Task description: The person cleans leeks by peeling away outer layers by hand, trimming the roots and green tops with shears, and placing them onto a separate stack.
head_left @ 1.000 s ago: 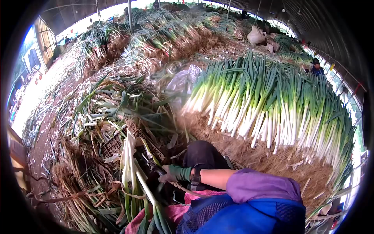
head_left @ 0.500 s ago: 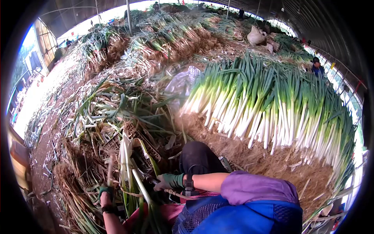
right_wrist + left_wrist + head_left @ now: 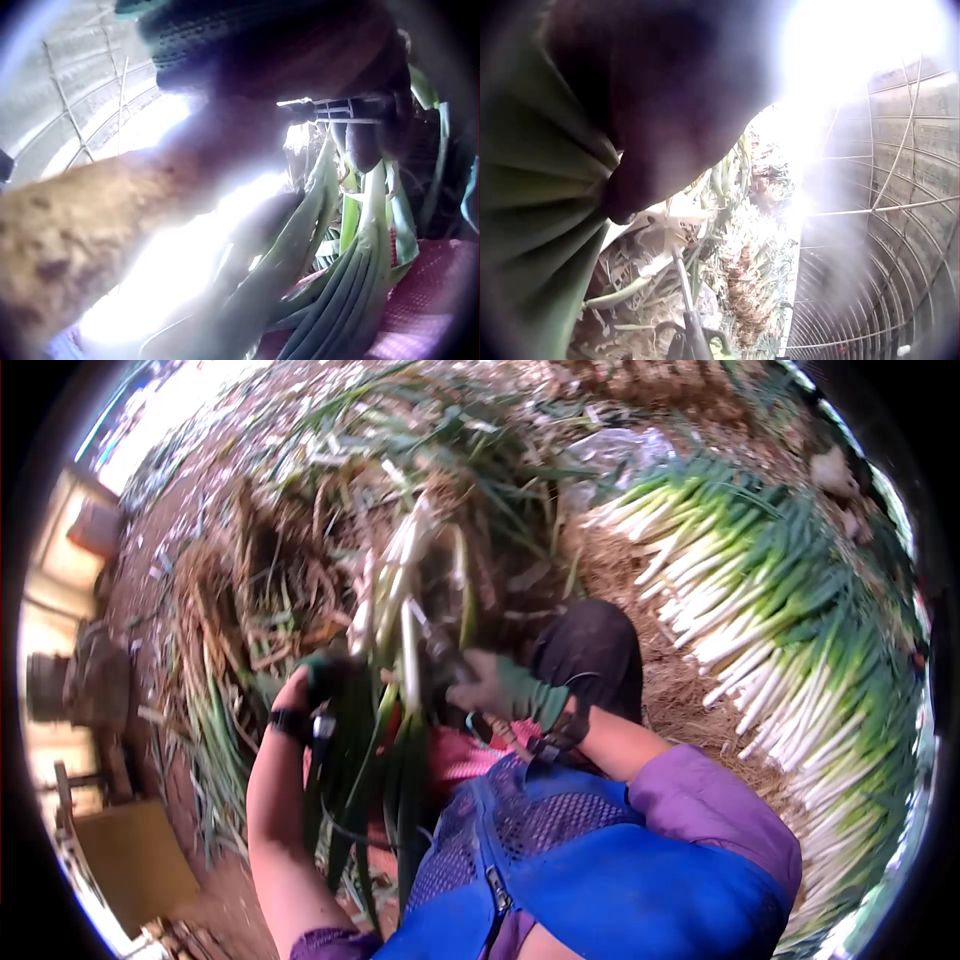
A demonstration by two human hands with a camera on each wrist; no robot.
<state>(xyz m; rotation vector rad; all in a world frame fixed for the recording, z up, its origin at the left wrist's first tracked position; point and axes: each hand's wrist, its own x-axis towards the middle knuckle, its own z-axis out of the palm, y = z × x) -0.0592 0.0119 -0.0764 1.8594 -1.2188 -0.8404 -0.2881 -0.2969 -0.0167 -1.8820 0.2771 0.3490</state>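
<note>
In the head view my gloved right hand (image 3: 505, 688) grips an air blow gun (image 3: 448, 655) with a thin metal nozzle pointing at pale leek stems. A hose (image 3: 508, 736) runs back from its handle. Left of it, my gloved left hand (image 3: 322, 674) is blurred; in the left wrist view its thumb closes over a leek's leaves (image 3: 544, 217), which fan out below the grip. White leek stalks (image 3: 405, 565) stand in front of me, their green leaves (image 3: 405, 785) trailing over the pink cloth (image 3: 462, 752). The right wrist view shows leeks (image 3: 367, 232) under the blow gun's black trigger.
Cleaned leeks (image 3: 740, 620) lie in a long row on the right, over brown root litter (image 3: 690, 710). Untrimmed leeks with dry roots (image 3: 205, 620) are heaped at the left. A plastic sheet (image 3: 625, 452) lies behind. A yellowish board (image 3: 135, 865) stands lower left.
The head view has tilted down and left. My left hand, out of view at first, came in at the lower left and is now beside the leek stalks. The right hand keeps its grip.
</note>
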